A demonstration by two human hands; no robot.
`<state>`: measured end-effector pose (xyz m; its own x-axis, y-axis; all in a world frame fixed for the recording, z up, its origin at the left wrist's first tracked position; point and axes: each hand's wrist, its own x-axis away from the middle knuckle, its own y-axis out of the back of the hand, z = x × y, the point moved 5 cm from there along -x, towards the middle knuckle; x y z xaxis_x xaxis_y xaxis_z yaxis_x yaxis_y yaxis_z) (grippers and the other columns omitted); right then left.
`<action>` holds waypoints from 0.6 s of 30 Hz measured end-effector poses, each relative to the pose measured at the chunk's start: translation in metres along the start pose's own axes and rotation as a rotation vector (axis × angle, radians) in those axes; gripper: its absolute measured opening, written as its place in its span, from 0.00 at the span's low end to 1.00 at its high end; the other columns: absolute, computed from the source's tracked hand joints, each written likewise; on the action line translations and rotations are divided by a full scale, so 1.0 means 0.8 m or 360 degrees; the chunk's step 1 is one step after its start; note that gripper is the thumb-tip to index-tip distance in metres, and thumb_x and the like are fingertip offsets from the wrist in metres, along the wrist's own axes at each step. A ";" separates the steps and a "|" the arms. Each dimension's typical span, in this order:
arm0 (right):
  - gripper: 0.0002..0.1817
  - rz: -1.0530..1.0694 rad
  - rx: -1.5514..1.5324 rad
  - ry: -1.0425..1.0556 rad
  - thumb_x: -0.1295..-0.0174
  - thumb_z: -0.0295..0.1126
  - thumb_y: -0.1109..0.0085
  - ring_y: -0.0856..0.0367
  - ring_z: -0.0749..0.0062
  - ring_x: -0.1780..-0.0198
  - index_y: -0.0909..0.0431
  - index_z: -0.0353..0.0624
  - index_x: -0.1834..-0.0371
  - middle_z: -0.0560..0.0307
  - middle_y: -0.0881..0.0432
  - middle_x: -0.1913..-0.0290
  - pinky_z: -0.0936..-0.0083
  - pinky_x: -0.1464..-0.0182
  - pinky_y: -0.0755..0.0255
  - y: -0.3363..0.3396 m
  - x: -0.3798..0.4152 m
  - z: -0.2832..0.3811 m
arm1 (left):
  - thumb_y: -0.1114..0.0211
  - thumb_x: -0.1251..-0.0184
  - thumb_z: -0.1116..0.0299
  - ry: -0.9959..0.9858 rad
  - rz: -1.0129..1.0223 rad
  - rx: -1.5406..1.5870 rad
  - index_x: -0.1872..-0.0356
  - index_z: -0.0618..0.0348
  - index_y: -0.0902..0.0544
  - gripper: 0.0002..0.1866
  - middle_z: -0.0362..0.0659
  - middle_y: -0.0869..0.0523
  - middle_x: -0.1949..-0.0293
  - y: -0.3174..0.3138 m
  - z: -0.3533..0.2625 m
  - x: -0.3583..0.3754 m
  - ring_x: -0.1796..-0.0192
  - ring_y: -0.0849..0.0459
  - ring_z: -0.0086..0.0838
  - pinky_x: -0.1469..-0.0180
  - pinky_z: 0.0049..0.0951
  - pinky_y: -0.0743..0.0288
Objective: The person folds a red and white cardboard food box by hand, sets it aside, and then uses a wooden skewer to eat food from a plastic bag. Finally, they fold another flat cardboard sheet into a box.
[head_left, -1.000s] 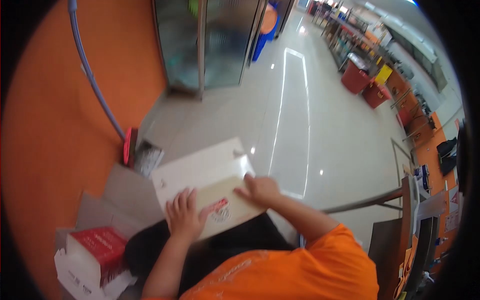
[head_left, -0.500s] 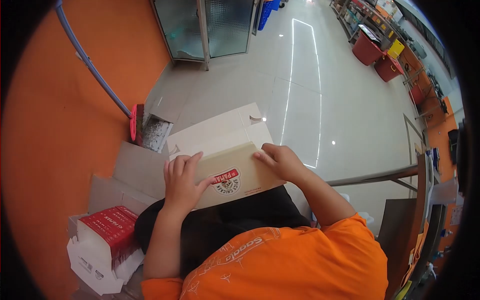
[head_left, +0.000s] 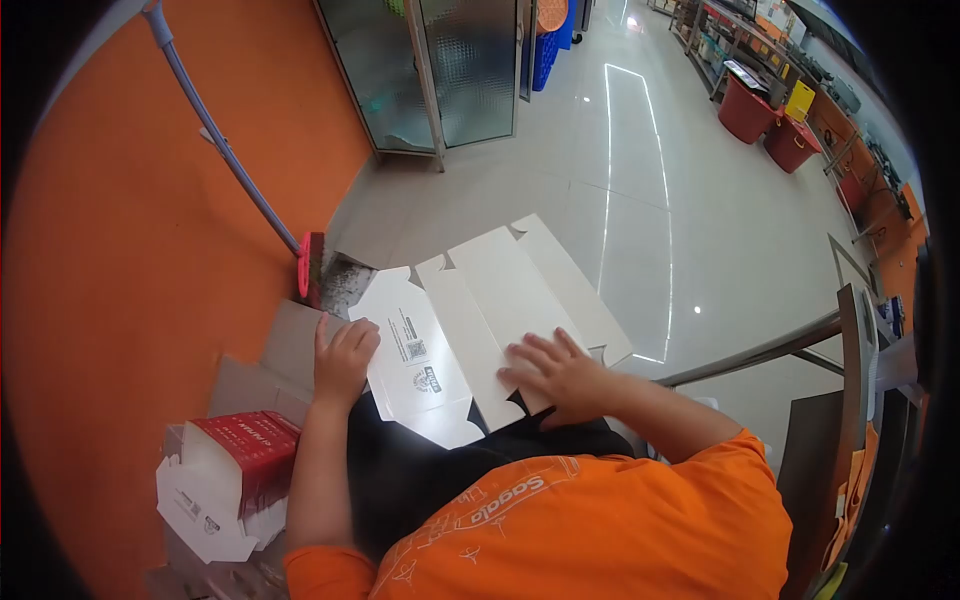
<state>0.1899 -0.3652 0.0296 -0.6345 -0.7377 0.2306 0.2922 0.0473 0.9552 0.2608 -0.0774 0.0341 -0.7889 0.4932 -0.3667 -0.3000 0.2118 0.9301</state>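
Note:
A flat, cream and white cardboard sheet (head_left: 500, 290) with fold lines and curved notches rests over my lap. Its white end flap (head_left: 405, 350) carries small print and a square code, facing up on the left. My left hand (head_left: 345, 358) is at the left edge of that flap, fingers bent but apart, touching the border. Spread fingers of my right hand (head_left: 560, 375) lie on the lower right part of the sheet. A red and white box (head_left: 245, 450), printed on its red side, sits to the lower left with its flaps out.
A broom with a purple handle (head_left: 235, 165) leans by the orange wall (head_left: 110, 250). A glass-panelled door frame (head_left: 430, 90) stands ahead. Red tubs (head_left: 747, 110) are near shelves at the far right. A metal rail (head_left: 750, 345) runs on my right beside a dark panel.
The cardboard has been turned and opened out, so its logo face is hidden and the white printed flap shows. My right hand now lies flat on it. The camera view has shifted slightly.

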 end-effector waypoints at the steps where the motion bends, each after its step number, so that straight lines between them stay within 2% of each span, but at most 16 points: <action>1: 0.49 -0.0014 0.0004 0.0007 0.51 0.52 0.33 0.53 0.45 0.26 0.49 0.54 0.27 0.45 0.50 0.26 0.40 0.30 0.55 -0.010 -0.004 0.009 | 0.46 0.38 0.70 0.0000 -0.0005 -0.0015 0.64 0.49 0.24 0.04 0.33 0.19 0.55 0.005 -0.002 0.002 0.44 0.22 0.27 0.32 0.56 0.50; 3: 0.45 -0.0130 0.0031 -0.0145 0.47 0.52 0.37 0.52 0.46 0.26 0.48 0.54 0.28 0.44 0.49 0.27 0.35 0.33 0.51 -0.024 -0.011 0.019 | 0.48 0.37 0.73 0.0193 0.0221 -0.0033 0.60 0.49 0.23 0.08 0.36 0.22 0.46 0.002 -0.003 0.006 0.39 0.26 0.30 0.31 0.57 0.52; 4: 0.42 -0.0190 0.0068 -0.0189 0.46 0.51 0.39 0.51 0.47 0.26 0.43 0.50 0.30 0.44 0.47 0.28 0.34 0.35 0.47 -0.023 -0.013 0.025 | 0.48 0.37 0.73 0.0207 0.0218 -0.0036 0.60 0.49 0.23 0.08 0.36 0.22 0.46 0.010 -0.006 0.009 0.39 0.26 0.30 0.31 0.57 0.52; 6: 0.41 -0.0311 0.0116 -0.0186 0.48 0.50 0.38 0.49 0.48 0.27 0.40 0.46 0.32 0.44 0.45 0.29 0.34 0.36 0.46 -0.035 -0.017 0.038 | 0.49 0.38 0.75 0.0510 0.0625 0.0200 0.53 0.48 0.21 0.15 0.39 0.26 0.39 0.024 -0.005 0.021 0.33 0.32 0.32 0.30 0.58 0.53; 8: 0.40 -0.0452 0.0155 -0.0192 0.50 0.48 0.37 0.47 0.48 0.28 0.37 0.43 0.34 0.43 0.43 0.30 0.34 0.37 0.45 -0.034 -0.023 0.048 | 0.47 0.38 0.74 0.0417 0.0717 0.0055 0.50 0.48 0.21 0.16 0.40 0.26 0.39 0.051 -0.032 0.021 0.31 0.35 0.33 0.30 0.59 0.53; 9: 0.35 -0.0563 0.0227 -0.0157 0.51 0.47 0.37 0.42 0.49 0.31 0.31 0.40 0.41 0.43 0.38 0.35 0.38 0.39 0.40 -0.030 -0.024 0.054 | 0.46 0.38 0.73 0.0315 0.0813 -0.0082 0.48 0.48 0.21 0.17 0.41 0.26 0.38 0.055 -0.051 0.021 0.30 0.37 0.35 0.31 0.60 0.54; 10: 0.31 -0.0671 0.0299 -0.0123 0.53 0.45 0.37 0.38 0.49 0.34 0.26 0.37 0.48 0.43 0.33 0.40 0.41 0.42 0.36 -0.025 -0.025 0.060 | 0.44 0.38 0.70 0.0216 0.0735 -0.0091 0.49 0.47 0.21 0.16 0.41 0.27 0.38 0.057 -0.075 0.018 0.29 0.39 0.35 0.31 0.61 0.54; 11: 0.31 -0.0673 0.0297 -0.0117 0.53 0.45 0.37 0.38 0.49 0.34 0.26 0.37 0.48 0.43 0.33 0.40 0.41 0.42 0.36 -0.025 -0.029 0.062 | 0.42 0.38 0.65 0.0137 0.0695 -0.0023 0.49 0.47 0.21 0.16 0.40 0.28 0.38 0.053 -0.101 0.018 0.30 0.38 0.33 0.31 0.60 0.52; 13: 0.23 -0.0629 0.0090 0.0071 0.51 0.41 0.37 0.24 0.58 0.46 0.22 0.38 0.56 0.47 0.24 0.50 0.57 0.45 0.29 -0.026 -0.041 0.065 | 0.34 0.43 0.56 -0.0090 0.0660 0.0346 0.48 0.52 0.23 0.22 0.42 0.24 0.42 0.044 -0.151 0.020 0.35 0.30 0.33 0.33 0.50 0.44; 14: 0.23 -0.0632 0.0098 0.0078 0.51 0.41 0.37 0.24 0.58 0.46 0.22 0.38 0.56 0.47 0.24 0.50 0.57 0.45 0.29 -0.024 -0.046 0.066 | 0.32 0.46 0.57 -0.0155 0.0613 0.0435 0.50 0.55 0.24 0.24 0.44 0.22 0.46 0.035 -0.166 0.023 0.41 0.25 0.36 0.36 0.45 0.39; 16: 0.14 -0.0646 -0.0068 0.0127 0.52 0.38 0.38 0.19 0.61 0.60 0.21 0.39 0.67 0.53 0.20 0.60 0.67 0.52 0.26 -0.018 -0.053 0.066 | 0.32 0.47 0.58 -0.0091 0.0653 0.0448 0.51 0.56 0.24 0.23 0.44 0.21 0.48 0.019 -0.170 0.019 0.44 0.24 0.37 0.39 0.43 0.36; 17: 0.14 -0.0648 -0.0061 0.0127 0.52 0.38 0.38 0.19 0.61 0.60 0.21 0.39 0.67 0.53 0.20 0.60 0.67 0.52 0.26 -0.017 -0.055 0.063 | 0.31 0.47 0.60 -0.0032 0.0699 0.0465 0.52 0.56 0.24 0.23 0.45 0.21 0.51 0.009 -0.168 0.019 0.47 0.22 0.37 0.41 0.41 0.33; 18: 0.13 -0.0674 -0.0093 0.0138 0.50 0.39 0.38 0.18 0.62 0.64 0.22 0.40 0.70 0.54 0.19 0.62 0.68 0.53 0.25 -0.015 -0.056 0.061 | 0.31 0.47 0.64 -0.0016 0.0612 0.0478 0.53 0.56 0.24 0.20 0.44 0.19 0.55 -0.002 -0.165 0.018 0.54 0.19 0.40 0.51 0.38 0.27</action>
<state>0.1799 -0.3001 0.0166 -0.6456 -0.7375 -0.1982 0.0606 -0.3083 0.9494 0.1793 -0.1823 0.0298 -0.8065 0.5912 0.0011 0.1817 0.2461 0.9521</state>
